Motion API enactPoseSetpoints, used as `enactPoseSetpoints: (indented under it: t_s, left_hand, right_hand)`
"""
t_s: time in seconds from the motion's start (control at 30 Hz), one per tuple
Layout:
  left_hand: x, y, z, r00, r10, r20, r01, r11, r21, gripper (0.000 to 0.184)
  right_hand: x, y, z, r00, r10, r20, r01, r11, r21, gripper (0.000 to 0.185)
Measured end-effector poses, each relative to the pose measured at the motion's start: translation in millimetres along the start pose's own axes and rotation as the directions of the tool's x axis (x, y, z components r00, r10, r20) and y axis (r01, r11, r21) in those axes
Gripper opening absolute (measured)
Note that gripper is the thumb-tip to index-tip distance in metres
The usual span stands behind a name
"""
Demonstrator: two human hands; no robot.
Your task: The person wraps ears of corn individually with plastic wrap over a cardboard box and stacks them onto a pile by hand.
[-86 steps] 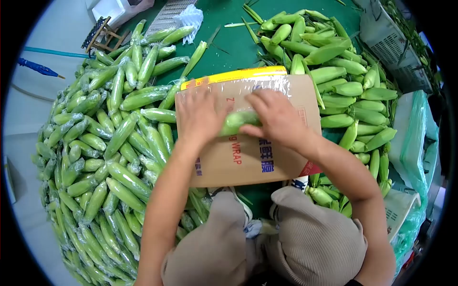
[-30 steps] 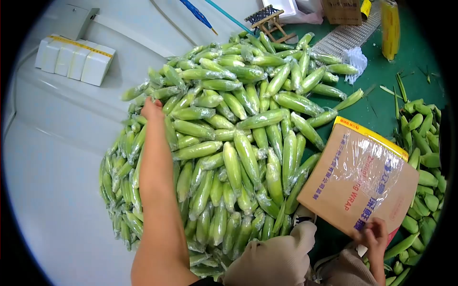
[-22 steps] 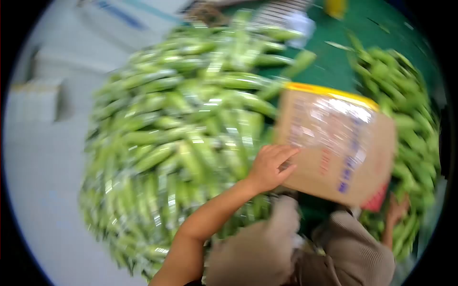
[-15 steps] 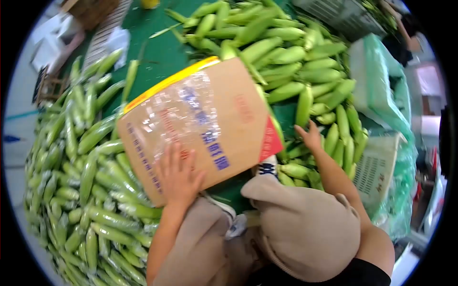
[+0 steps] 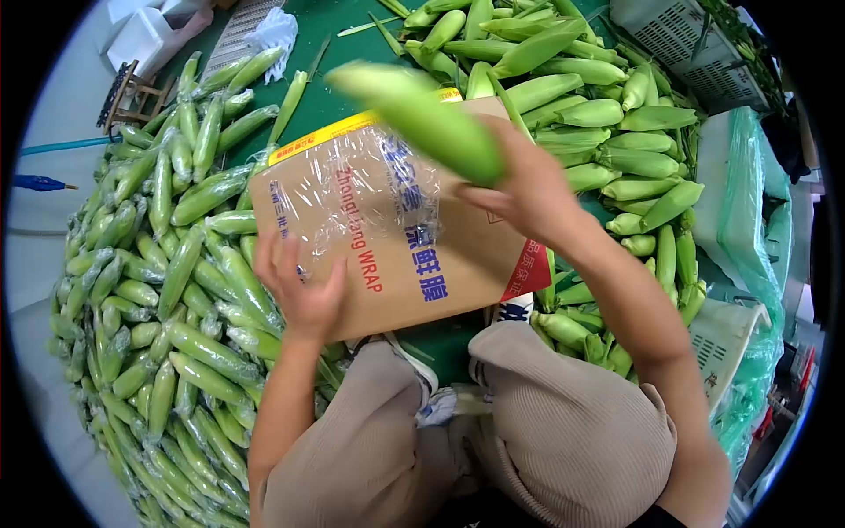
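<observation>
**An unwrapped corn ear (image 5: 422,128) above a cardboard box (image 5: 378,308), between two heaps of corn**

The largest thing is the wrapped heap (image 5: 189,330) at left, its green ears sheathed in clear film. At right, on the green floor (image 5: 330,70), lies the smaller unwrapped heap (image 5: 625,154), its ears bare of film. The cardboard box rests flat between them, tilted slightly in the scene, with clear film (image 5: 326,189) spread across its top and a yellow strip (image 5: 326,134) along its far edge; its inside is hidden.

Of the open containers, the grey slotted crate (image 5: 691,62) at far right has long green leaves (image 5: 744,53) in and over it. Nearer, a white tub (image 5: 717,167) is draped with green plastic (image 5: 748,211); its contents cannot be made out. A pale slotted crate (image 5: 717,348) stands at near right, its inside also hidden.

The right hand (image 5: 532,180) has its grip closed around one end of the corn ear, which is blurred and raised over the far part of the box. The left hand (image 5: 304,286) has its grip released, fingers spread on the box's left side.
</observation>
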State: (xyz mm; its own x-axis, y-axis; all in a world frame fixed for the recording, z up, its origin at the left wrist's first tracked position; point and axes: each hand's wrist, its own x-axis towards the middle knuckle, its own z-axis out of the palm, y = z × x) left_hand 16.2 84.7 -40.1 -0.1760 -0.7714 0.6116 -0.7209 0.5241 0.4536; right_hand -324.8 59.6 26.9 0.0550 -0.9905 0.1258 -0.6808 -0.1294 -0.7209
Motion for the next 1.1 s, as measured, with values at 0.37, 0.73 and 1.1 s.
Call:
enactPoseSetpoints:
  t_s: [0.37, 0.73, 1.1]
  left_hand:
    - [94.9, -37.4, 8.9, 0.821, -0.121, 0.559, 0.014, 0.981, 0.192, 0.08]
    - [90.0, -25.8, -0.2, 0.793, -0.039, 0.608, -0.062, 0.988, 0.144, 0.081]
    - [22.9, -62.3, 0.1, 0.986, 0.145, 0.078, -0.136, 0.985, -0.11, 0.088]
  right_hand:
    - [26.4, 37.3, 36.9, 0.823, -0.476, 0.311, 0.517, 0.854, -0.062, 0.055]
    - [-0.5, 17.9, 61.4, 0.966, -0.215, -0.142, 0.243, 0.943, 0.228, 0.014]
    - [40.1, -14.7, 120.5, 0.871, -0.468, 0.152, 0.492, 0.823, -0.283, 0.062]
